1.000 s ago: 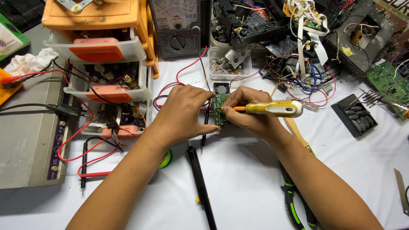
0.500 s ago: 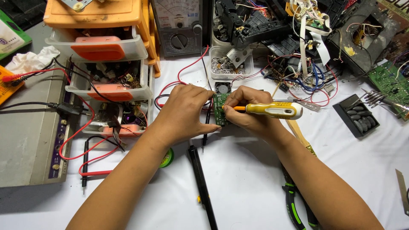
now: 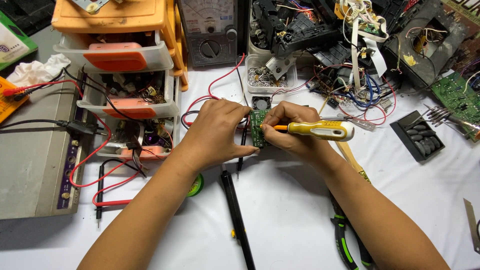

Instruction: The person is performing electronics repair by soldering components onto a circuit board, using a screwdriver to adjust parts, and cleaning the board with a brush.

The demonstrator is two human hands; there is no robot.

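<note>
**Head view: two hands on a small green board**

The head view looks down on a white bench. At its middle the left hand [image 3: 220,132] and the right hand [image 3: 290,131] meet over a small green board [image 3: 258,127], which stands near upright between them, just in front of a small black fan [image 3: 261,102]. The left hand clamps the board from its left side, fingers curled over the top edge and thumb stretched along the bench below it. The right hand is closed around a yellow-handled screwdriver [image 3: 320,130], gripping it near the orange neck; the handle lies level and points right, and the tip goes to the board's face, hidden by the fingertips.

Red and black leads [image 3: 210,90] run from the hands up to an analog meter [image 3: 210,30] at the top edge. Left of the hands stands an orange and white drawer unit [image 3: 120,55] with open trays of parts, and beside it a grey metal case [image 3: 30,150]. A black probe [image 3: 235,210] lies on the bench below the hands, pointing toward the near edge. Green-handled pliers [image 3: 345,240] lie under the right forearm. To the right sits a black tray [image 3: 417,135] of dark oval pieces, and behind it a heap of wires, ribbon cable and black plastic housings [image 3: 350,60]. A clear box [image 3: 270,75] of small metal bits rests just behind the fan.
</note>
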